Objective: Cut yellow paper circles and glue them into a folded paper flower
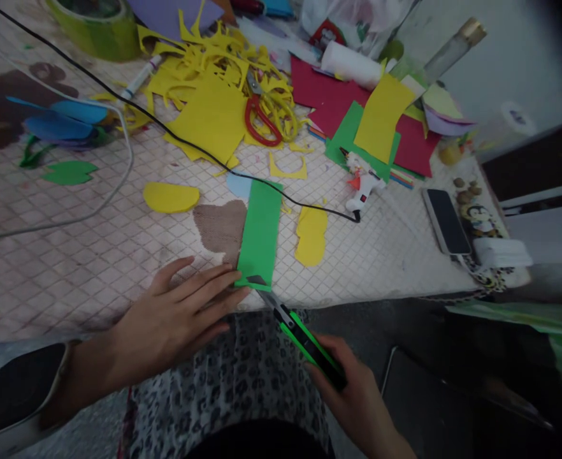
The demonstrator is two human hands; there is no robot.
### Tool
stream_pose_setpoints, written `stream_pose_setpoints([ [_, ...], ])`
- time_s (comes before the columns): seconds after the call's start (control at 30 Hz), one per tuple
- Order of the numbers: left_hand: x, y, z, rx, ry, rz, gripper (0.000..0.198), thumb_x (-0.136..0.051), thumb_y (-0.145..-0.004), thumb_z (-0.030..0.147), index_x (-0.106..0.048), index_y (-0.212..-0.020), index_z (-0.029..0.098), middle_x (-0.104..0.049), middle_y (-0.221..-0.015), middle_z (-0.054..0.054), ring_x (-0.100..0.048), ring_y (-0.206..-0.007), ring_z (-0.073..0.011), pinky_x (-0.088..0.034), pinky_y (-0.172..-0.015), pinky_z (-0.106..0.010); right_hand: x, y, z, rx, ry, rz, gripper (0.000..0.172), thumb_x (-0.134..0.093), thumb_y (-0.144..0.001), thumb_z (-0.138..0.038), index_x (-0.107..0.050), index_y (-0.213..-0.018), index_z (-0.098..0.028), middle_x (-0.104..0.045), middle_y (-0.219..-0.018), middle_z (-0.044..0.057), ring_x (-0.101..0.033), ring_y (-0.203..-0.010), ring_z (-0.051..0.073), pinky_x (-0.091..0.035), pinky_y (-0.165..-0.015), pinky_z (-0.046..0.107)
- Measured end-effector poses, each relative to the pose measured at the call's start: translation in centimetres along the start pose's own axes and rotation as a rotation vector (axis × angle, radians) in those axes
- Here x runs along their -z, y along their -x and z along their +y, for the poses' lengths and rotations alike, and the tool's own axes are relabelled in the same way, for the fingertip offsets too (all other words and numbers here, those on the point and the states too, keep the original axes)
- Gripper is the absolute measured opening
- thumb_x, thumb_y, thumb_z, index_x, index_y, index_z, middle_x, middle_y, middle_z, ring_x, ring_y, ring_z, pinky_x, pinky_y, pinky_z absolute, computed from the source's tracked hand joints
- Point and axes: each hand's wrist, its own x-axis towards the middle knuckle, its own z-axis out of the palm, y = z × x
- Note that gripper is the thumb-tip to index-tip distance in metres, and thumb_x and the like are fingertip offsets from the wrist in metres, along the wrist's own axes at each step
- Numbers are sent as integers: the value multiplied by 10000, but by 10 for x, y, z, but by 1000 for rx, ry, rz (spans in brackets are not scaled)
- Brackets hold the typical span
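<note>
A green foam or paper strip (pixel 262 229) lies near the table's front edge, with a narrow slit at its near end. My left hand (pixel 185 312) lies palm down with fingers stretched, their tips touching the strip's lower left corner. In my right hand (pixel 350 389) is a black and green utility knife (pixel 304 341). Its blade is extended and passes under the strip's near end, part of it showing through the slit. Yellow cut shapes (pixel 311 245) lie right of the strip, and a yellow half-round piece (pixel 171 197) sits to its left.
A black cord crosses the table to a white glue gun (pixel 364 191). Red-handled scissors (pixel 262 121) rest beside yellow scraps (pixel 209 64). Green tape (pixel 94 32) stands at the back left. Coloured sheets (pixel 386 118) and a phone (pixel 447 221) lie on the right.
</note>
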Motion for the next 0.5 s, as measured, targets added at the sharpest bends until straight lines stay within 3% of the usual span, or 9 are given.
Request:
stream_pose_setpoints([
  [0.17,1,-2,-4,-14,21,26,358,-518,-918,392,-564,-1258,287,-662,-1261,-6,-591,-1170,-187,-122,-1156,-412,-3,-2,-4,-48,-14,3,269,-550,-905,-302,-527,-1166,-242,-722,-1061,53,-700,-959,180,-554,-804,268],
  [0.5,7,2,-14,-107,47,23,389,-533,-921,325,-526,-1296,220,-612,-1318,-9,-564,-1213,-139,-89,-1193,-336,-5,2,-6,-32,-1,30,266,-567,-890,-283,-569,-1147,-213,-739,-1027,79,-716,-930,203,-576,-762,263],
])
